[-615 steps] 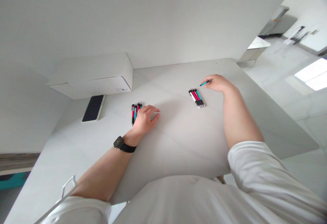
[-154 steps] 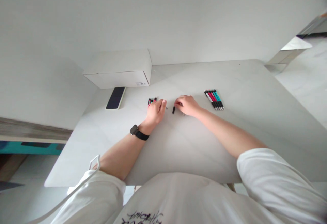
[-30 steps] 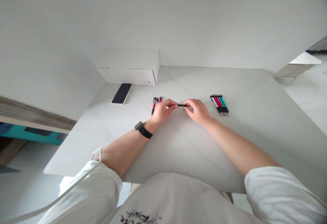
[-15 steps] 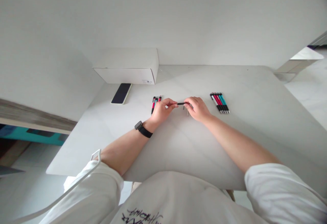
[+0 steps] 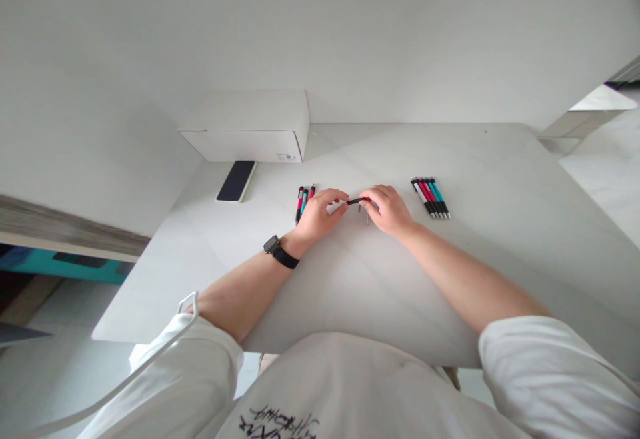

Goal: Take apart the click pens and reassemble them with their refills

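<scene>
Closest to the camera is the person's white shirt with some black scribble print, both sleeves pushed up so the forearms sit flat on the white table. That braces the wrists, which probably helps for fiddly finger work.

Further out, the left hand, with a black watch on its wrist, and the right hand meet in the middle of the table. Both are closed in a pinch on the same thin black pen, one at each end, so it hangs level just above the surface between the fingertips. Whether it's one piece or two halves is too small to tell.

Just left of the left hand lie a few loose pens, red and teal. Well to the right, a tidy row of pens lies side by side, looking like a sorted pile kept apart.

Beyond those, a dark phone lies face up, and a white box sits against the wall.
</scene>
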Tool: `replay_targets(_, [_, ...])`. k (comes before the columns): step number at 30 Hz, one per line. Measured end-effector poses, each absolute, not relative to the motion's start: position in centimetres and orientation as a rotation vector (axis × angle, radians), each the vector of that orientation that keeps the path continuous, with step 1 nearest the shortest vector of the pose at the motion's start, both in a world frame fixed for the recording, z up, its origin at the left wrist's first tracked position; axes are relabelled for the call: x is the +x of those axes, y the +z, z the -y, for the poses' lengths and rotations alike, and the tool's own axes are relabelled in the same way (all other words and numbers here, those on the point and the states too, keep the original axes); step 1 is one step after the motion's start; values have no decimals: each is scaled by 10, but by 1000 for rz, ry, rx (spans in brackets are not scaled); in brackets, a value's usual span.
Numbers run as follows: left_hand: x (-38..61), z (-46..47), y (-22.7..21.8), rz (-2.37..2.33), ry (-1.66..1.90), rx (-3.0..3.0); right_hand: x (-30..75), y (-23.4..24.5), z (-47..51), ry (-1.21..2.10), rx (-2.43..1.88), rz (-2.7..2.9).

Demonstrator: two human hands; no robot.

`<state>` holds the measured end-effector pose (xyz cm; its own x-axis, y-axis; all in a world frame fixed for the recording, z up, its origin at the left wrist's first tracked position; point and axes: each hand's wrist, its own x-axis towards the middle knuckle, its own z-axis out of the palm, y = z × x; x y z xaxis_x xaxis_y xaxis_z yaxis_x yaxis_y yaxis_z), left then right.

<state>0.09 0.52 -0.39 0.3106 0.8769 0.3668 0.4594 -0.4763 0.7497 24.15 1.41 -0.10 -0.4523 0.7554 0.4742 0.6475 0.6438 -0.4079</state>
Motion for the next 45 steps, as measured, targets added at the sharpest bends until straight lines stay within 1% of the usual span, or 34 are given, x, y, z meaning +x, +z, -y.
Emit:
replay_targets(3, [2, -4, -2, -1114, 1040, 2175, 241, -1, -14, 219, -1066, 2287])
replay_targets(9, [2, -6, -5, -1148, 918, 2259, 240, -1, -13, 249, -1027, 2317])
replay_targets(14, [1, -8, -8, -1231, 1006, 2213, 243, -3, -16, 179, -1189, 2212])
replay_targets(19, [1, -9, -10, -1261, 1040, 2180, 243, -6, -15, 68, -1349, 2284])
replay_targets(25, [1, -9, -10, -1263, 1024, 2181, 242, -8, -14, 100, -1413, 2333])
replay_targets(30, [1, -9, -11, -1266, 1002, 2170, 242, -7, -17, 221, -1331, 2245])
replay_targets(38, [0, -9, -10, -1199, 957, 2249, 242, 8, -16, 403, -1132, 1873])
replay_targets(45, [1, -8, -8, -1172, 928, 2269, 240, 10, -13, 445, -1032, 1880])
